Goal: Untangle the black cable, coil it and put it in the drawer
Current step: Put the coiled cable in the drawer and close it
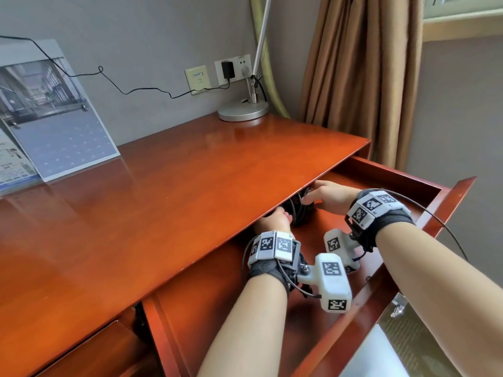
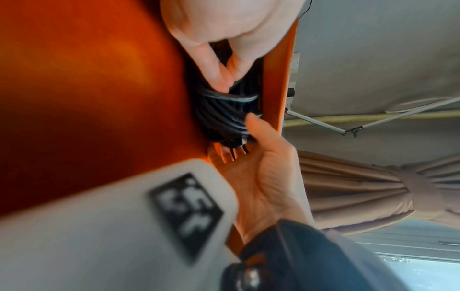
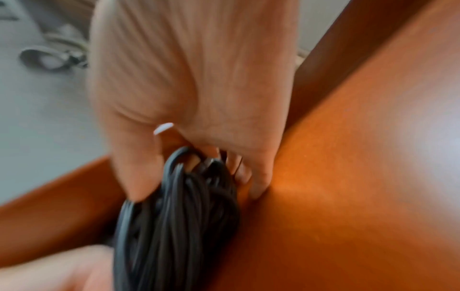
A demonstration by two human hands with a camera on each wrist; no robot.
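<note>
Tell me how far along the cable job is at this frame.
Done: the cable is a coiled bundle, no loose tangle showing, and the drawer is open. In hand: the left hand and right hand both hold the coil inside the drawer, under the desk edge. Left: letting go and withdrawing; whether the coil already rests on the drawer floor cannot be told.

From my head cam the desk [image 1: 190,186] edge hides most of the cable coil [image 1: 300,210] and my left hand [image 1: 273,220] fingertips; right wrist view's all smeared.
</note>
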